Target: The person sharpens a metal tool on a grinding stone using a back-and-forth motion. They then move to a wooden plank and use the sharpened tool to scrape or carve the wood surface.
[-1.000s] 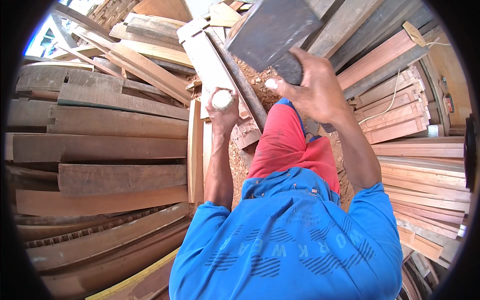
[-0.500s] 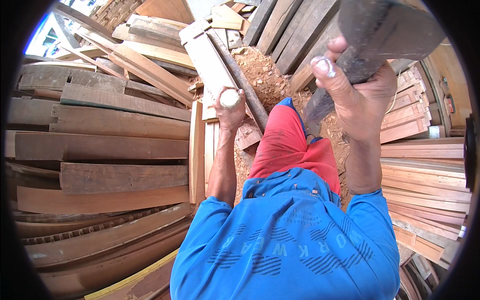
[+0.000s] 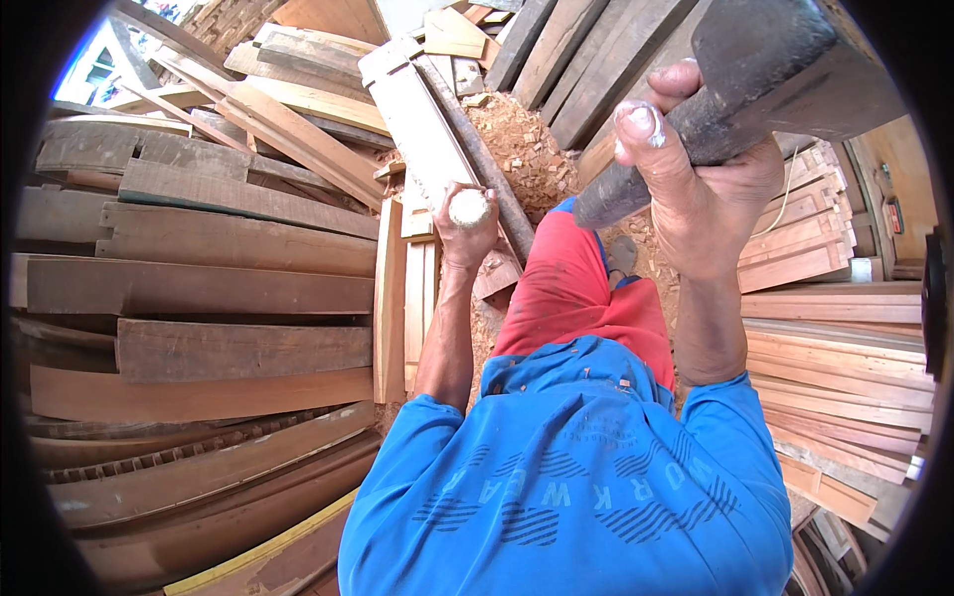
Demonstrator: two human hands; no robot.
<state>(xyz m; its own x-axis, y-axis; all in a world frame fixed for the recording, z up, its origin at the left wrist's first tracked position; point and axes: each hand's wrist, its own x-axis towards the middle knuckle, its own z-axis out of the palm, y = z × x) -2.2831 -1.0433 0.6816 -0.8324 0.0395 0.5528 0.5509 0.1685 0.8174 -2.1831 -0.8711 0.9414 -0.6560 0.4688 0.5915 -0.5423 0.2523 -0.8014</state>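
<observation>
Head view, only cam. Person in blue shirt [image 3: 576, 487] and red shorts [image 3: 581, 293], standing amid stacked timber.

L hand [image 3: 465, 230]: fingers clamped round a pale round wooden peg [image 3: 469, 208], end-grain facing up toward cam. Peg held roughly upright, low down by the sawdust pile [image 3: 517, 149] and just beside a long pale plank [image 3: 422, 124] running away up-frame. What the peg's lower end bears on is hidden under the fist.

R hand [image 3: 711, 184]: fingers wrapped tight on the dark handle [image 3: 636, 169] of a heavy dark tool, hatchet or adze type, head [image 3: 785, 60] raised high and close to cam, well apart from peg. Thumb lies along top of handle. Which way the cutting edge faces, can't tell.

Surroundings: dark weathered boards [image 3: 199, 288] stacked at person's left, lighter reddish planks [image 3: 845, 338] at right, more lumber [image 3: 586, 50] leaning up-frame. Floor mostly covered by wood and chips.

Judgement on doing the stroke well: looks like a raised swing aimed at the peg. Needs L fingers kept below the peg top, clear of the strike line; peg steady and plumb; head brought down square, short controlled drop rather than full swing. Risk: glancing blow toward L knuckles or the leg just beside.
</observation>
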